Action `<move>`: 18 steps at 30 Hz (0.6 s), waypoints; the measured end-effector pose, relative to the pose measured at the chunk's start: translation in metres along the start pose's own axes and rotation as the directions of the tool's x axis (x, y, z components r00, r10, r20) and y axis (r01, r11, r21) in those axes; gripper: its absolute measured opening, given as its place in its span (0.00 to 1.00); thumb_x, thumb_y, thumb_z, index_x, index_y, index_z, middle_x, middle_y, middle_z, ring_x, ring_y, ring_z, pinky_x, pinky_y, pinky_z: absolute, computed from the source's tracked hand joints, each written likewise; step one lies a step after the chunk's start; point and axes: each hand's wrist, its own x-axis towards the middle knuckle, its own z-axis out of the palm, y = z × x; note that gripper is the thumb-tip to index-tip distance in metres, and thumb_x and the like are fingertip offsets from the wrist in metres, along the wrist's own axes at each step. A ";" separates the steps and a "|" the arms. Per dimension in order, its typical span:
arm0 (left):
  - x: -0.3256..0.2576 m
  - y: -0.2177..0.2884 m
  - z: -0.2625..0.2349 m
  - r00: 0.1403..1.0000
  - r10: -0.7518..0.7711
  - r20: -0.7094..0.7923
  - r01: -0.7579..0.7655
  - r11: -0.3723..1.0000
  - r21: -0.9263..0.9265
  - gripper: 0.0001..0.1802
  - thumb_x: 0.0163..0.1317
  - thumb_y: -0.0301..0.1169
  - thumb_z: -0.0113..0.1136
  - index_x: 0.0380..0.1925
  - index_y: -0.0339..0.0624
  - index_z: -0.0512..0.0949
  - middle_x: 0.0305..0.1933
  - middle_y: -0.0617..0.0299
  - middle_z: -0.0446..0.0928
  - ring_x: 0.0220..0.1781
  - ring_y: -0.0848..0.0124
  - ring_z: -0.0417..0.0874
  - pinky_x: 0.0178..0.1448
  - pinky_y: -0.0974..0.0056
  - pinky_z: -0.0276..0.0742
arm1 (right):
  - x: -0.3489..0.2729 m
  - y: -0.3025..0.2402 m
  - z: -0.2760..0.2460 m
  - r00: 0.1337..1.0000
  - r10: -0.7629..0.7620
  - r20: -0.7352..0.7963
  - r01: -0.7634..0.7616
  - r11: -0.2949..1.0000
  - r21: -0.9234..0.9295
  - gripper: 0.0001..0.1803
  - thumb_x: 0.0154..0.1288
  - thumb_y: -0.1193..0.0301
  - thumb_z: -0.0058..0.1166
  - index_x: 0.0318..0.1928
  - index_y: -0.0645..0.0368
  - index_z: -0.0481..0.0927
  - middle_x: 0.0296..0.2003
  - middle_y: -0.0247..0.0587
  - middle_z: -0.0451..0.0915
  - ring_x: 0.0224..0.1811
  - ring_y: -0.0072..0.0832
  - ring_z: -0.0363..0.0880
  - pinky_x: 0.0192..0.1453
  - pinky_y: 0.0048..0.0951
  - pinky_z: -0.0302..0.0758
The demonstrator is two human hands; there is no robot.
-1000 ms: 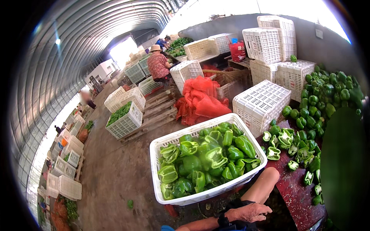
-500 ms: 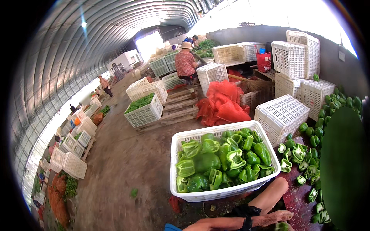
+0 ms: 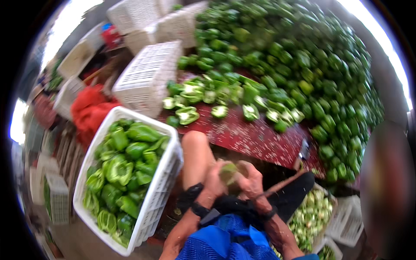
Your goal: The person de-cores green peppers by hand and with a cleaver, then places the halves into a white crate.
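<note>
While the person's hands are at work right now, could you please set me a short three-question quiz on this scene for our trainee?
1. True or false: the left hand and right hand are close together, with a blurred greenish thing between them.
2. Multiple choice: what fills the nearest open white crate to the left of the hands?
A) red netting
B) green peppers
C) pale trimmings
3. Fill in the colour: the cut peppers beyond the hands lie on a ____ surface.

Key: 1. True; 2. B; 3. dark red
</note>
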 end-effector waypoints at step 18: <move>0.016 -0.021 -0.002 0.987 0.039 0.158 -0.119 0.835 0.538 0.17 0.72 0.35 0.50 0.53 0.35 0.76 0.49 0.59 0.80 0.47 0.73 0.81 0.52 0.67 0.79 | 0.007 0.041 -0.012 0.992 -0.125 0.028 0.120 0.824 -0.554 0.09 0.61 0.68 0.52 0.36 0.61 0.71 0.31 0.57 0.79 0.34 0.55 0.80 0.39 0.51 0.76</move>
